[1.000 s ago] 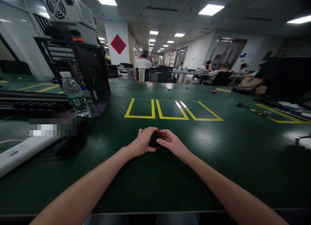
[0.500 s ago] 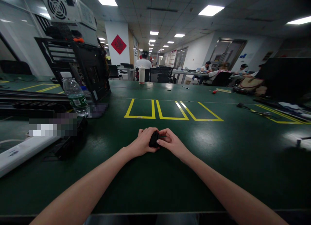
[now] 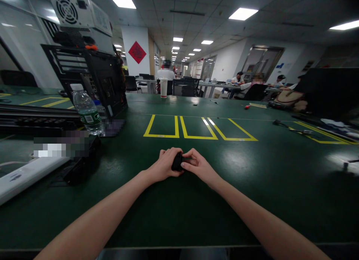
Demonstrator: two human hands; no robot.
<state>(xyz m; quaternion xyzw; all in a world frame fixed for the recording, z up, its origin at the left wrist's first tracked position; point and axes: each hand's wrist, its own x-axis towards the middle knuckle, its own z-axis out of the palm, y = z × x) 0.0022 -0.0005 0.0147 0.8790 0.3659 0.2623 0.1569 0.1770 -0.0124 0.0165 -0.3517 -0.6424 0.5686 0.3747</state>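
A small black object [image 3: 177, 162], its kind not clear, is between my hands just above or on the green table [image 3: 179, 211]. My left hand [image 3: 166, 162] is wrapped round its left side, the fingers over the top and the thumb below. At its right edge, the thumb and forefinger of my right hand [image 3: 198, 165] are closed in a pinch. Something thin seems to show between those fingers, but it is too small to name. Much of the black object is hidden by my left fingers.
Yellow tape outlines [image 3: 198, 137] lie beyond my hands. On the left stand a water bottle [image 3: 87, 112], an open computer case [image 3: 105, 78] with a power supply [image 3: 81, 15] on top, and a white bar [image 3: 30, 174]. A white cup [image 3: 163, 88] is farther back. Cables [image 3: 293, 127] lie right.
Almost nothing differs. Both hands stay in the same place on the black object, and the view has shifted very slightly.
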